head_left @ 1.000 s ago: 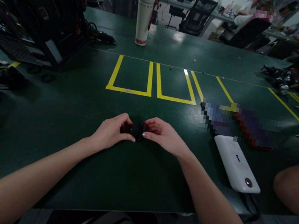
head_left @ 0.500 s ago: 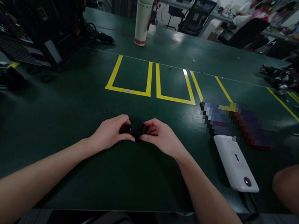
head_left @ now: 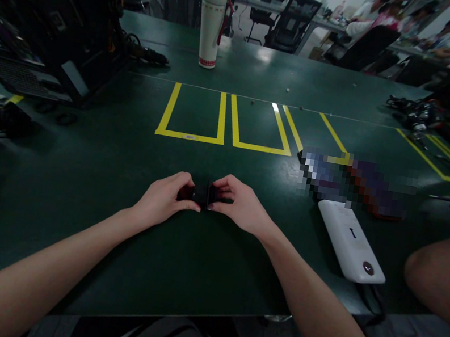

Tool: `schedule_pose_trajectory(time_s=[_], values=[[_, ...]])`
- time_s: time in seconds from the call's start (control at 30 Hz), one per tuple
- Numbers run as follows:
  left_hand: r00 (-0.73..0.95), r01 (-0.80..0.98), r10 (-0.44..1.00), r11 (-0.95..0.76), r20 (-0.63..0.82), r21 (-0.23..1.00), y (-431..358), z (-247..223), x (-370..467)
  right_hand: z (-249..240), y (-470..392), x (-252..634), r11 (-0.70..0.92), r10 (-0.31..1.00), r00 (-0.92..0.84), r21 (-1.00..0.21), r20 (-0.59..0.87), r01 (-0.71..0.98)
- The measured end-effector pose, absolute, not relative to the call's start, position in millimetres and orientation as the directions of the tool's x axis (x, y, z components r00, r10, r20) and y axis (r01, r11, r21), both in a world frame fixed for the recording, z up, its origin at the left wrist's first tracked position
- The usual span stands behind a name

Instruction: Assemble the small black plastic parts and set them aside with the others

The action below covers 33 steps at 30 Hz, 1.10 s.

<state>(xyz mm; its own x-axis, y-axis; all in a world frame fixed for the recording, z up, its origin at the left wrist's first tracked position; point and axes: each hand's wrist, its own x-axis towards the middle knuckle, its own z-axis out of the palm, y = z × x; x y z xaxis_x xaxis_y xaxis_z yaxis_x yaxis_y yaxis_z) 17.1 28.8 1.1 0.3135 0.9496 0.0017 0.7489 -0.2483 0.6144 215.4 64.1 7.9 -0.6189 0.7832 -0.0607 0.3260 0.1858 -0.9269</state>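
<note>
Only our view has shifted, slightly rightward. Our left hand (head_left: 164,193) and right hand (head_left: 242,206) pinch the small black part (head_left: 200,194) from opposite sides, over the counter (head_left: 208,269). Uneven finger pressure could tilt it or make it slip.

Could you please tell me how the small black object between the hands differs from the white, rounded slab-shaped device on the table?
The small black object looks smaller and dark, while the white, rounded slab-shaped device is longer, pale and bears dark marks. The left hand and right hand grip the black object, while the white device lies untouched on the green table.
</note>
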Motion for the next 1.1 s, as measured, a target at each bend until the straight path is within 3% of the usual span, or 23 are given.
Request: schedule_pose_trajectory(time_s=[0.2,0.5,0.73,0.97,1.1], values=[[0.332,0.767,0.943,-0.277,0.012,0.578,28,1,19,13,62,215,0.445,0.766,-0.641,-0.760,0.049,0.473],[0.317,0.860,0.945,-0.322,0.079,0.396,9,6,37,5,46,204,0.428,0.798,-0.599,-0.758,0.061,0.492],[0.228,0.891,0.973,-0.220,0.027,0.397,-5,16,36,7,25,186,0.477,0.793,-0.595,-0.742,0.133,0.471],[0.107,0.940,0.991,-0.125,0.075,0.316,-40,9,-4,15,8,153,0.616,0.651,-0.739,-0.689,0.172,0.382],[-0.023,0.956,0.994,-0.010,0.107,0.292,-72,-3,-47,15,-2,113,0.737,0.499,-0.839,-0.615,0.215,0.281]])
